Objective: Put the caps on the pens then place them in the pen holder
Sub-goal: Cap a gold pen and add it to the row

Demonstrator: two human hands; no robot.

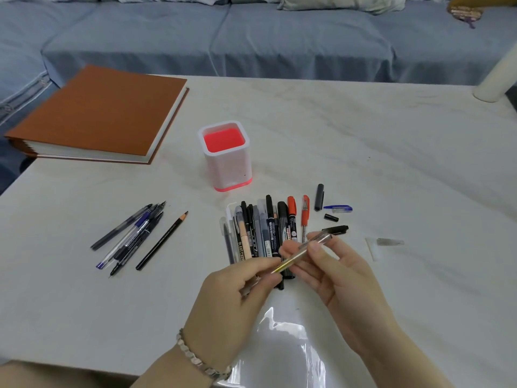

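My left hand (237,287) and my right hand (333,264) both pinch one clear-barrelled pen (300,254) with a black cap (337,229) at its far end, held above a row of capped pens and markers (263,233). The white pen holder (227,166) with a red inside stands upright beyond the row and holds nothing visible. A second bunch of uncapped pens (131,233) and a black pencil (162,240) lie at the left. Loose caps lie at the right: a black one (319,197), a blue one (340,208), a small black one (331,218) and a clear one (390,242).
A thick brown book (98,113) lies at the table's far left corner. A clear plastic bag (279,345) lies under my wrists at the near edge. A white post (495,79) stands at the far right. A blue sofa (251,37) runs behind the white table (391,163).
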